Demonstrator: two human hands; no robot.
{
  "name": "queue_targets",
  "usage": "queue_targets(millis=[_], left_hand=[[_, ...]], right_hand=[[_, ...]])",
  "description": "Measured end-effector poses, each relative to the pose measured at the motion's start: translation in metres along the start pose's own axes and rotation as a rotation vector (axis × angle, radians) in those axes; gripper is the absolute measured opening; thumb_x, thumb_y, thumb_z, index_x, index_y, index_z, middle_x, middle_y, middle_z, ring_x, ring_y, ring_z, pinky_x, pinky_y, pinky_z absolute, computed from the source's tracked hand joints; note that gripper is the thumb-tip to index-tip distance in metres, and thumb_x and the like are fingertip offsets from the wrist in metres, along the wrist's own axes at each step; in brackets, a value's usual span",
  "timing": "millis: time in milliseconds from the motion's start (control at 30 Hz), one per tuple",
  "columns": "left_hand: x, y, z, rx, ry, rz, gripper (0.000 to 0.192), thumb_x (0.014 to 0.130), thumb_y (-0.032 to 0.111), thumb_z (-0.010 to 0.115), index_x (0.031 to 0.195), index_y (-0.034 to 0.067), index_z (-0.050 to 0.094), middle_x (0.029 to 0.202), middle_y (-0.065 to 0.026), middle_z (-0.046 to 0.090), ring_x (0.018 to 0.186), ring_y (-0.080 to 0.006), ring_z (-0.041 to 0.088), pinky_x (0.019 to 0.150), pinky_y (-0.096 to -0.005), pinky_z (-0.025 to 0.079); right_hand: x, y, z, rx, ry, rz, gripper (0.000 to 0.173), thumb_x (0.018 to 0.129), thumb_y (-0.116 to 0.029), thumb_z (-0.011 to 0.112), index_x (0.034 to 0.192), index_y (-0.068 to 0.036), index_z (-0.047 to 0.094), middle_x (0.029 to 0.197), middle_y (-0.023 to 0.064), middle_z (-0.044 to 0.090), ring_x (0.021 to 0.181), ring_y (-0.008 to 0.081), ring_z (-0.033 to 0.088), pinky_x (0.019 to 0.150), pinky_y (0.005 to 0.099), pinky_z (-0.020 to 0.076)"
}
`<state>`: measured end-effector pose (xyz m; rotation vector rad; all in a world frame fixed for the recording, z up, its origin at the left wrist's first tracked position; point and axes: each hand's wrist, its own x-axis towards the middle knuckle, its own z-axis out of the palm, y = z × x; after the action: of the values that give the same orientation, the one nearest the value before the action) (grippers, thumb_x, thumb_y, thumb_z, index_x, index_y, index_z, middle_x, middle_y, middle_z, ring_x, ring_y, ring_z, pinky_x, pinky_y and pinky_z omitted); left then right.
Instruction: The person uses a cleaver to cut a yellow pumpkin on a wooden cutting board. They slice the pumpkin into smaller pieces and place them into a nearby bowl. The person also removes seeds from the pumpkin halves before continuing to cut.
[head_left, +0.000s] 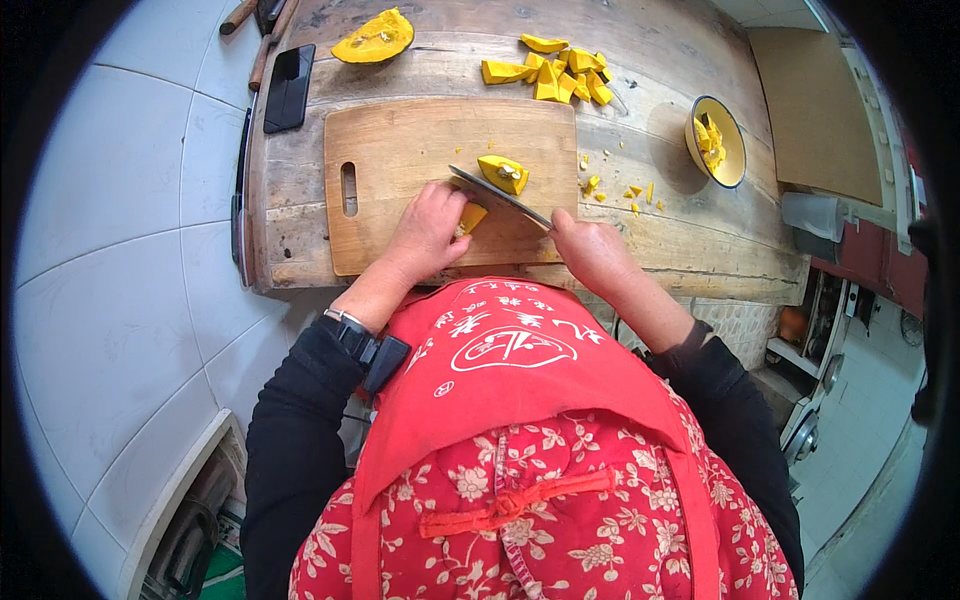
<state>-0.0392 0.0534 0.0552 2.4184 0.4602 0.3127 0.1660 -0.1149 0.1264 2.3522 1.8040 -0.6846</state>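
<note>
On the wooden cutting board (405, 135) my left hand (429, 225) holds down a wedge of pumpkin (472, 218), its fingers covering part of it. My right hand (592, 251) grips the handle of a kitchen knife (501, 196), whose blade slants up and leftward across the board. Just beyond the blade lies another pumpkin piece (502, 175) with pale seeds on its flesh. The blade passes between the two pieces; whether it touches either one I cannot tell.
A large pumpkin chunk (375, 37) and a black smartphone (289, 88) lie at the far left. Several cut pumpkin pieces (555, 71) are heaped behind the board. To the right are pumpkin scraps (636, 192) and an enamel bowl (735, 154) holding pumpkin bits. A tiled wall (135, 157) borders the left.
</note>
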Motion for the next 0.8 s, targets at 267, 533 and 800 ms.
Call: queue_targets(millis=[267,533,800], left_hand=[[-0.007,-0.002,-0.008,-0.729,0.05,-0.603,0.037,0.082,0.018,0.07,0.113,0.001,0.057,0.104,-0.0149,0.065,0.095,-0.0226,0.064,0.081,-0.0346,0.053],[-0.008,0.011,-0.019,-1.328,-0.121,-0.871,0.031,0.089,0.012,0.063,0.119,0.006,0.056,0.109,-0.0071,0.06,0.09,-0.0139,0.062,0.073,-0.0261,0.052],[-0.018,-0.008,0.01,-0.78,0.047,-0.497,0.027,0.087,0.003,0.064,0.113,0.002,0.058,0.111,-0.0118,0.061,0.084,-0.0173,0.065,0.073,-0.029,0.054]], right_hand=[[-0.02,0.006,0.0,0.158,0.061,0.09,0.019,0.097,-0.024,0.053,0.099,-0.005,0.052,0.073,0.0221,0.066,0.073,0.0425,0.066,0.065,0.0529,0.0519],[-0.023,-0.006,0.015,0.416,0.085,0.108,0.019,0.094,-0.016,0.06,0.096,-0.001,0.05,0.08,0.0259,0.064,0.079,0.0465,0.062,0.063,0.0502,0.0473],[-0.024,-0.017,0.026,0.608,0.19,0.14,0.02,0.093,-0.016,0.062,0.096,0.002,0.053,0.078,0.0253,0.064,0.075,0.0437,0.062,0.063,0.0474,0.0478]])
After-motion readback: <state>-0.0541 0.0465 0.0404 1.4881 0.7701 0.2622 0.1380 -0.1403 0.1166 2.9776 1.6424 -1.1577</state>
